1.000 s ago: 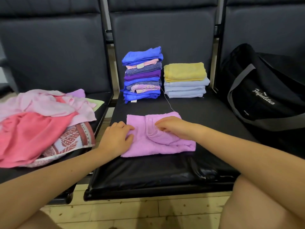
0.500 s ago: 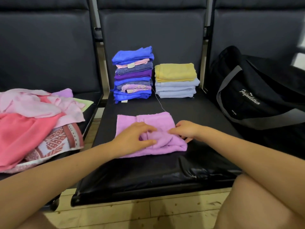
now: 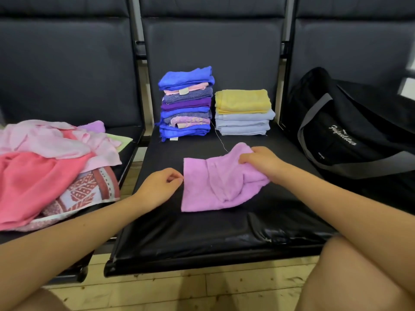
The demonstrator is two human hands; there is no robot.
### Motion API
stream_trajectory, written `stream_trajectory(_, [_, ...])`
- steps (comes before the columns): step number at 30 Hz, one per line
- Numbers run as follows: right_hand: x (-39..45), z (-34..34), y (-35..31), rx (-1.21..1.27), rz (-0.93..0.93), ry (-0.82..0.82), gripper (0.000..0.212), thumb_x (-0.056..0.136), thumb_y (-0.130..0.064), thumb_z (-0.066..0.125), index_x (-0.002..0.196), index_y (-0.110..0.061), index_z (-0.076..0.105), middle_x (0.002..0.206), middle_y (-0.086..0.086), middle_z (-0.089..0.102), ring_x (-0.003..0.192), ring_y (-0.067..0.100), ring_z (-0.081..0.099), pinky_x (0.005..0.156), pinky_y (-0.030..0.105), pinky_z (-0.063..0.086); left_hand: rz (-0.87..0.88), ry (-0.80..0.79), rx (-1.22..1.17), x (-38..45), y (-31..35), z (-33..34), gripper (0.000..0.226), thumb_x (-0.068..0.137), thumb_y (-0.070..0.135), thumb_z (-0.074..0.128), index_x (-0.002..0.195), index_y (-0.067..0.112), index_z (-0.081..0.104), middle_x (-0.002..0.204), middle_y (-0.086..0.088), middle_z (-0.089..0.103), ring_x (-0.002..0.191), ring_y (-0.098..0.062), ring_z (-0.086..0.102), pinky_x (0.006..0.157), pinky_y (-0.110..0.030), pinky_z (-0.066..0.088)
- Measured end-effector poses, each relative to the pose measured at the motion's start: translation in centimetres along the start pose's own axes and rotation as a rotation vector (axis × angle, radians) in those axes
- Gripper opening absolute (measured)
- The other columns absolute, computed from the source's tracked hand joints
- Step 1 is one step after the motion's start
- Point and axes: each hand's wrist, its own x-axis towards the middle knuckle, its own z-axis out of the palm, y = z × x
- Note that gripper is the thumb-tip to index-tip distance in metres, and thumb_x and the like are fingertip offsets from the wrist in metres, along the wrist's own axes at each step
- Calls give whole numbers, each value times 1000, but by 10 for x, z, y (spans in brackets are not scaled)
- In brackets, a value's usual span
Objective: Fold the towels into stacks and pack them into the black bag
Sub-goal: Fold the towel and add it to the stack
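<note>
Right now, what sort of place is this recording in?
Probably a waiting area or hall: a row of linked black padded seats with metal frames, a worn plank floor, and a black bag on one seat.

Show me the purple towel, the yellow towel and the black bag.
purple towel (image 3: 202, 189): head view, flat left half.
yellow towel (image 3: 242, 101): head view, top face.
black bag (image 3: 350, 122): head view, front side panel.
</note>
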Motion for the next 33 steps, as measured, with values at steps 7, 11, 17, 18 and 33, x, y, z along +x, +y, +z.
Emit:
stream_trajectory(7, [-8, 24, -29, -56, -235, -55, 18, 87, -26, 64, 80, -11, 57, 80, 4, 52, 76, 15, 49, 65, 27, 39, -225, -29, -406, 1, 15, 12, 27, 101, 20, 38, 106, 15, 64, 99, -5, 66, 85, -18, 62, 69, -23, 50])
stream_trajectory(11, [-16, 57, -35, 38, -58, -362, 24, 92, -22, 56, 102, -3, 68, 88, 6, 66, 81, 16, 61, 84, 29, 50, -306, -48, -576, 7, 17, 12, 35, 102, 22, 39, 105, -3, 64, 95, -19, 65, 78, -25, 61, 64, -28, 51])
stream_trajectory(17, [-1, 59, -13, -83, -151, -136, 13, 86, -16, 62, 82, -4, 63, 78, 3, 55, 78, 17, 51, 71, 29, 44, -282, -112, -447, 13, 23, 10, 25, 96, 19, 49, 96, 0, 66, 83, -12, 63, 68, -21, 61, 54, -25, 49])
stream_trajectory(18, [3, 58, -7, -147, -153, -64, 19, 84, -20, 66, 88, -2, 61, 81, 3, 54, 77, 16, 49, 67, 28, 41, -268, -123, -399, 14, 23, 11, 24, 95, 19, 52, 95, -1, 65, 82, -11, 63, 67, -20, 60, 52, -23, 48])
stream_trajectory(33, [1, 41, -12, 654, 147, -327, 38, 73, -9, 63, 109, 3, 60, 105, 20, 64, 93, 32, 63, 81, 36, 55, -405, -262, -958, 12, 56, 17, 41, 97, 48, 46, 117, 17, 62, 103, -10, 71, 90, -25, 67, 75, -36, 56])
